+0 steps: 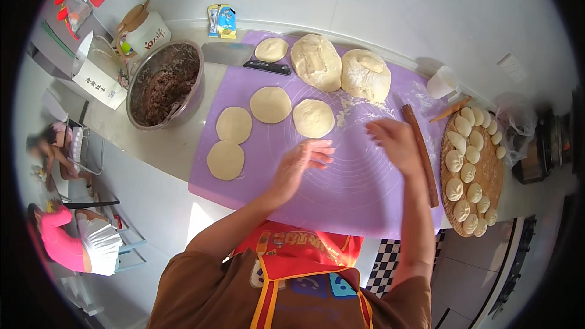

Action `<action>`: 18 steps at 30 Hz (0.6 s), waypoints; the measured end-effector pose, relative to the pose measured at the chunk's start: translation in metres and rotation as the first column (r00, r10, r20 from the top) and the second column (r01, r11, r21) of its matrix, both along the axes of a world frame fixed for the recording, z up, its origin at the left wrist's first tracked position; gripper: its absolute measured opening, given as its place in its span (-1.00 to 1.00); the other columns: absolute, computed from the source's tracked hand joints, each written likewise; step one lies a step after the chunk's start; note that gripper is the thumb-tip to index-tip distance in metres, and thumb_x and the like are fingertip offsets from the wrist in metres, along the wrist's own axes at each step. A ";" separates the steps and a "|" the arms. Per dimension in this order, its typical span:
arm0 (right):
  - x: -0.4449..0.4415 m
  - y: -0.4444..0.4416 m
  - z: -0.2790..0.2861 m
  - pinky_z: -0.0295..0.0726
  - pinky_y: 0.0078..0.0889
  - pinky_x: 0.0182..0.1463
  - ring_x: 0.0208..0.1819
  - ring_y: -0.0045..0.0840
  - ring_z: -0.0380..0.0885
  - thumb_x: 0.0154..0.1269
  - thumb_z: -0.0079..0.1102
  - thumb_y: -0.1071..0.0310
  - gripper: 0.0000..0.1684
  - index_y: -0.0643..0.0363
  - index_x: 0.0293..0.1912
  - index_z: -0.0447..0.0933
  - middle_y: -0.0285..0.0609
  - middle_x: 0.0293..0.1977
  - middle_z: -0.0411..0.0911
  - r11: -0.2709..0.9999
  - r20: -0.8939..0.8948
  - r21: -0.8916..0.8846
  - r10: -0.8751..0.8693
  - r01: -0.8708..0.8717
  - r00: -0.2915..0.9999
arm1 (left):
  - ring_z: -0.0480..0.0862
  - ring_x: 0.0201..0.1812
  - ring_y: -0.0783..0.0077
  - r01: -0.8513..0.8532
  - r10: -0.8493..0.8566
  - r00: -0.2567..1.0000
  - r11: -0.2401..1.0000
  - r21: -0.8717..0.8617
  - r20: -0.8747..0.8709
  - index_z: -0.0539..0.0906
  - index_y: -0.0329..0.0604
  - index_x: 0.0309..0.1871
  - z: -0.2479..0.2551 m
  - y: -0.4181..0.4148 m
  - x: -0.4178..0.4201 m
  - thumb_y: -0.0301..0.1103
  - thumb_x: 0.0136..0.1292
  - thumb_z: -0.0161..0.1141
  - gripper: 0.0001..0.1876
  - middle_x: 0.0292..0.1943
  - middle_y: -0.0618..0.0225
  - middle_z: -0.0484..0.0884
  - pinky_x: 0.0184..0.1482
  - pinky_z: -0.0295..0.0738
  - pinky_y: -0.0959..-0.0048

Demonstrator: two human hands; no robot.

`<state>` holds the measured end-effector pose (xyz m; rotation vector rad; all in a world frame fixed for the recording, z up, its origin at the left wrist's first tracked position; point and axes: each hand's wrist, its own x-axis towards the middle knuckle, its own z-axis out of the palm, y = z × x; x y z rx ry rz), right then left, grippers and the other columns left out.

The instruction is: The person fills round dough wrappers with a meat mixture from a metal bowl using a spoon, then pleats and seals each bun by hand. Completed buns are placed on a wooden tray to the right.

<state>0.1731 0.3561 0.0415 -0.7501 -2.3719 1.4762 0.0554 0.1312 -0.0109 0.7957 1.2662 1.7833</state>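
Note:
My left hand (301,164) is over the purple silicone mat (347,210), its fingers apart and empty. Just beyond its fingertips lies a flat round of dough (313,119). Motion blurs my right hand (392,144), which hovers left of the wooden rolling pin (420,155); whether its fingers are closed is unclear. More dough rounds sit on the mat's left side: one upper round (270,104), one middle round (233,125) and one lower round (225,160), the last two touching. Behind are a large dough lump (316,63), a floured dough lump (365,75) and a small dough piece (271,50).
A steel bowl of dark filling (167,87) stands left. A cleaver (267,67) lies on the mat's back-left edge. At right, a woven tray (486,169) bears several pleated buns and plain dough pieces, near a white cup (441,82). Two people sit far left.

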 end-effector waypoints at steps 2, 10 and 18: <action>-0.047 -0.021 -0.023 0.61 -0.33 -0.17 -0.34 -0.33 0.65 0.37 0.15 0.38 -0.78 0.29 -0.12 0.67 -0.01 -0.35 0.68 0.985 -0.006 0.170 0.040 -0.039 0.999 | 0.65 0.03 0.29 -0.061 0.061 0.998 0.998 -0.023 0.009 0.44 -0.37 0.27 0.001 -0.028 -0.011 0.13 0.58 -0.36 -0.33 0.06 0.06 0.63 0.12 0.51 0.33; -0.127 -0.028 -0.068 0.61 -0.02 -0.08 -0.24 -0.01 0.63 0.24 0.13 0.30 -0.76 0.29 -0.27 0.63 0.13 -0.28 0.62 0.695 0.150 0.718 -0.112 -0.031 0.982 | 0.66 -0.04 0.39 -0.213 0.226 0.968 0.970 -0.121 0.109 0.54 -0.32 0.16 -0.010 -0.093 -0.031 0.05 0.61 -0.38 -0.38 -0.07 0.20 0.69 0.08 0.51 0.39; -0.113 -0.056 -0.033 0.59 -0.33 -0.25 -0.35 -0.35 0.65 0.25 0.28 0.29 -0.70 0.34 -0.13 0.61 0.03 -0.37 0.67 0.971 0.108 0.236 -0.065 0.037 0.992 | 0.57 0.18 0.28 -0.291 0.298 0.948 0.954 -0.077 0.112 0.44 -0.35 0.28 -0.012 -0.088 -0.043 -0.14 0.59 -0.15 -0.54 0.15 0.08 0.57 0.25 0.43 0.35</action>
